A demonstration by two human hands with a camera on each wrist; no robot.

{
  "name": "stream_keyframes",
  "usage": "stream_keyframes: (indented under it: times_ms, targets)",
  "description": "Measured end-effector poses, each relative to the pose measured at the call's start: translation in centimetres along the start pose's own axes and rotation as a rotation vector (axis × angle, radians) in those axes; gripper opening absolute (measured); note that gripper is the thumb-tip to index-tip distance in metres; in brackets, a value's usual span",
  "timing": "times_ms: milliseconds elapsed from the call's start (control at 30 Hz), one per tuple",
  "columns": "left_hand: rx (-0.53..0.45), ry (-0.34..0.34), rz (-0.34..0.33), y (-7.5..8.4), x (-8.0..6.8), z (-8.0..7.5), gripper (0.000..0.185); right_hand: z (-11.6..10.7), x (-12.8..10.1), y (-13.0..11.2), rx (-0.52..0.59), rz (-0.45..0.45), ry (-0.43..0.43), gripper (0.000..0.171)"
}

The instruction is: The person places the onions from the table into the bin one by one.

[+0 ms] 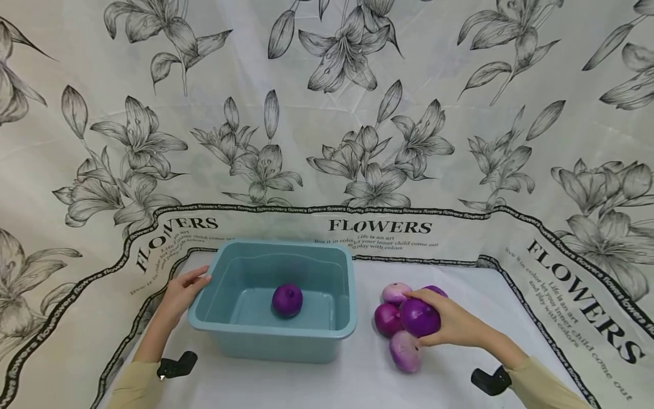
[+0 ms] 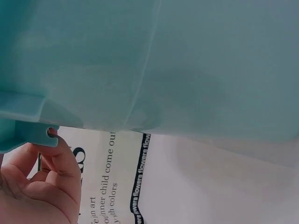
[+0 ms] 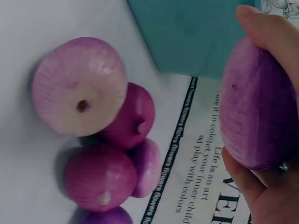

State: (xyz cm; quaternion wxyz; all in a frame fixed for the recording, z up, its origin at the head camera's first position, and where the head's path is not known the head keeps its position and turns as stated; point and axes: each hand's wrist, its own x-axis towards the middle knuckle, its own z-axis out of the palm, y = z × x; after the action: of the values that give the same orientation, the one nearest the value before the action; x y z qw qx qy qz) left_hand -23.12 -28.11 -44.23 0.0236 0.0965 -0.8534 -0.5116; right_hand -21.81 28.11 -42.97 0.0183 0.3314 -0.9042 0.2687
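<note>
My left hand (image 1: pixel 185 292) grips the left rim of a blue-green plastic bin (image 1: pixel 271 346). In the left wrist view its curled fingers (image 2: pixel 60 163) are at the rim's edge, beside the bin's wall. One purple onion (image 1: pixel 287 300) lies on the bin floor. To the right of the bin, my right hand (image 1: pixel 452 321) holds a purple onion (image 3: pixel 257 105) between thumb and fingers. Near it on the table are a pale onion (image 3: pixel 79 86), a magenta onion (image 3: pixel 100 177) and several others, partly overlapping; one purple onion (image 1: pixel 436 290) is mostly behind the hand.
A white cloth (image 1: pixel 449 380) covers the table. Behind and along both sides hangs a fabric (image 1: pixel 327 142) printed with lilies and "FLOWERS" lettering. Each wrist carries a black camera mount, one on the left (image 1: pixel 177 364) and one on the right (image 1: pixel 490 380).
</note>
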Motion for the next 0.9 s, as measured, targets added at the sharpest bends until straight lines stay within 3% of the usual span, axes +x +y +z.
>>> stream_keyframes:
  times_ms: [233, 500, 700, 900]
  targets:
    - [-0.011, 0.008, -0.015, -0.1, -0.1, 0.0, 0.054, -1.6, 4.2, -3.2, 0.070, -0.010, -0.102, 0.091]
    - [-0.031, 0.024, -0.006, -0.1, 0.0, 0.3, 0.053, -3.3, 9.5, -6.7, -0.028, -0.138, -0.163, 0.086]
    - [-0.022, 0.042, -0.012, -0.3, -0.3, 0.3, 0.052, -2.4, 13.9, -9.1, -0.135, -0.239, -0.231, 0.085]
    - [-0.027, 0.055, 0.001, -0.3, -0.1, 0.3, 0.051, -1.0, 18.1, -11.3, -0.154, -0.284, -0.324, 0.086]
